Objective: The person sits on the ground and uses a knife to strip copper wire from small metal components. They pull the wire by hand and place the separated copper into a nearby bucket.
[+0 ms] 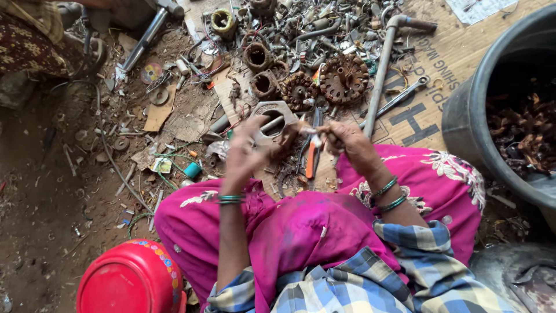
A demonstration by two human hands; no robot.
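The right hand [346,141] is closed on a small pale piece [313,132], pinched between fingers and thumb; what the piece is cannot be told. The left hand [250,152] meets it from the nine o'clock side, fingers curled toward the same piece, though motion blur hides whether it truly grips. Both hands hover just above the lap of a pink garment [301,226].

Directly under the hands, at six o'clock, lie orange-handled pliers [311,157] on the ground. Behind the left hand sits a grey metal plate with a round hole [272,113]. At twelve o'clock lie two rusty toothed discs [345,78], with a heap of metal scrap [289,29] beyond them. A long bent pipe [382,69] runs up at one o'clock, a spanner [405,94] just beside it on flattened cardboard [446,58]. At three o'clock stands a dark tub [469,116] of rusty bits; at seven o'clock, a red plastic pot [124,284].
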